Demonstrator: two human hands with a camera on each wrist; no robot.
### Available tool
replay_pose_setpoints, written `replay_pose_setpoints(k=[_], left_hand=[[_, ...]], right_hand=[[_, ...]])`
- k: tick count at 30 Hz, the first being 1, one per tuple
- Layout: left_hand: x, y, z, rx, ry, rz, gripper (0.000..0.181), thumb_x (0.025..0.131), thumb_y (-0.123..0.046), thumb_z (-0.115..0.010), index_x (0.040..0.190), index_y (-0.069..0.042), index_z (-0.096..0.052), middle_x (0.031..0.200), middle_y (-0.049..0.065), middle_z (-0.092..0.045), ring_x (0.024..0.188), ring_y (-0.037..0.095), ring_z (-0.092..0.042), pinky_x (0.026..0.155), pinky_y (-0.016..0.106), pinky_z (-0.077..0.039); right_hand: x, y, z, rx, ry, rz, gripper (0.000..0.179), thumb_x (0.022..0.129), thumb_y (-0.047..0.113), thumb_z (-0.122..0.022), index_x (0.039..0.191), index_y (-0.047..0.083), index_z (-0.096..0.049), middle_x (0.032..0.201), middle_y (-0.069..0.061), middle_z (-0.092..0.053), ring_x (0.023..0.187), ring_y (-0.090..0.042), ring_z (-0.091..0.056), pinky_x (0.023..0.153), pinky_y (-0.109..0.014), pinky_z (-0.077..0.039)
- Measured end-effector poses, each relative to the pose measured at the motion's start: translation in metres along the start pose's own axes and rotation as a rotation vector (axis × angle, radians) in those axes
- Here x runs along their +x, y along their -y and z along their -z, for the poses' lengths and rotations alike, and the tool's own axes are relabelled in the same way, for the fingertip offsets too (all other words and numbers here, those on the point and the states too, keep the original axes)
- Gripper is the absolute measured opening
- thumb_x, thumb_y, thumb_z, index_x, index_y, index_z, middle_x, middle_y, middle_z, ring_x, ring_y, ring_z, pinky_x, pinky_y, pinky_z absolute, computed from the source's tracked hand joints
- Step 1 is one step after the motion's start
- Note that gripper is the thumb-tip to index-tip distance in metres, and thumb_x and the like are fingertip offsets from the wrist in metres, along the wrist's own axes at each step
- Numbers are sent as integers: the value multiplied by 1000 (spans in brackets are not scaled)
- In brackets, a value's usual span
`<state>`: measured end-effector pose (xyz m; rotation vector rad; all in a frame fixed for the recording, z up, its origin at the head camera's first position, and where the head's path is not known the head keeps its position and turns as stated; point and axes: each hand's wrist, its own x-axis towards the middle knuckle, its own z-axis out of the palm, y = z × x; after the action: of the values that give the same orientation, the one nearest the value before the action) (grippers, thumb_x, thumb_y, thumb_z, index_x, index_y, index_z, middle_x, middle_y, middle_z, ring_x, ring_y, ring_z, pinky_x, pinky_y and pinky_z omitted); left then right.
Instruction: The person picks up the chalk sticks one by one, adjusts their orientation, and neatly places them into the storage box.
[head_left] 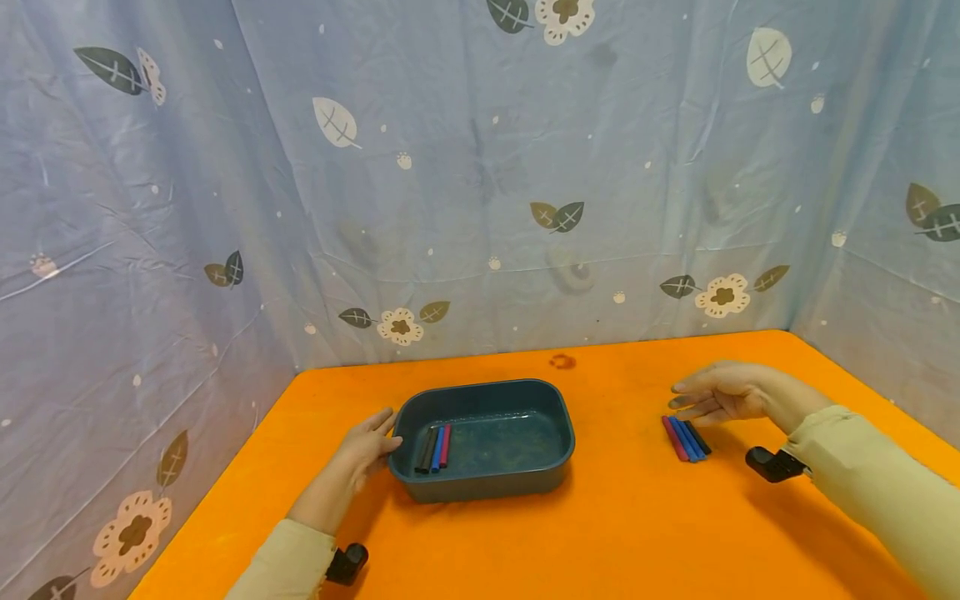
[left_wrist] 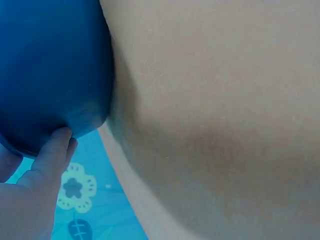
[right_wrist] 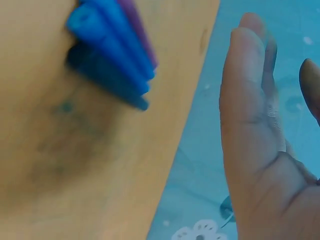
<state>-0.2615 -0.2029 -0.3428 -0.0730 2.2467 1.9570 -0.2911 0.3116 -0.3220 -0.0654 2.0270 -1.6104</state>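
In the head view, my left hand [head_left: 363,450] holds the left end of a dark teal plastic basin [head_left: 487,487], thumb over the rim and fingers along the outside. The left wrist view shows fingertips [left_wrist: 62,134] against the basin's outer wall [left_wrist: 55,65]. Inside the basin's left end, black, blue and pink marker pens [head_left: 437,450] lie side by side. On the right, my right hand [head_left: 723,393] hovers just beyond a second row of pens [head_left: 686,439], pink, blue and black, lying on the table. Its fingers [right_wrist: 243,95] are extended and hold nothing.
An orange cloth [head_left: 615,533] covers the table. Blue patterned curtains [head_left: 465,183] stand behind it and along both sides. A reddish-brown stain [head_left: 562,362] marks the cloth near the back edge. Black wrist cameras [head_left: 774,463] hang below both sleeves.
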Motion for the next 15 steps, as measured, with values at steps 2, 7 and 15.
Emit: replay_pose_setpoints(k=[2,7,15], left_hand=[[0,0,0,0,0,2,66,98,9,-47,153,6,-10,156,26,-15,93,16,-58,74,26,-48],[-1,-1,-1,-5,-6,4,66,97,9,-47,153,6,-11,156,26,-16,105,22,-56,76,26,-48],[-1,-2,-2,-6,-1,-1,66,97,9,-47,153,7,-10,156,27,-16,95,15,-58,72,24,-47]], right_hand=[[1,-4,4,-1,-13,-8,55,101,16,-52,140,-17,-32,106,-3,-69,96,-18,-67,86,-37,-53],[1,-15,12,4,-28,-21,51,100,16,-55,137,-15,-40,106,-2,-69,95,-18,-67,85,-37,-54],[1,-27,21,-30,-39,-43,44,101,14,-50,132,-18,-46,107,-6,-69,96,-18,-65,88,-41,-52]])
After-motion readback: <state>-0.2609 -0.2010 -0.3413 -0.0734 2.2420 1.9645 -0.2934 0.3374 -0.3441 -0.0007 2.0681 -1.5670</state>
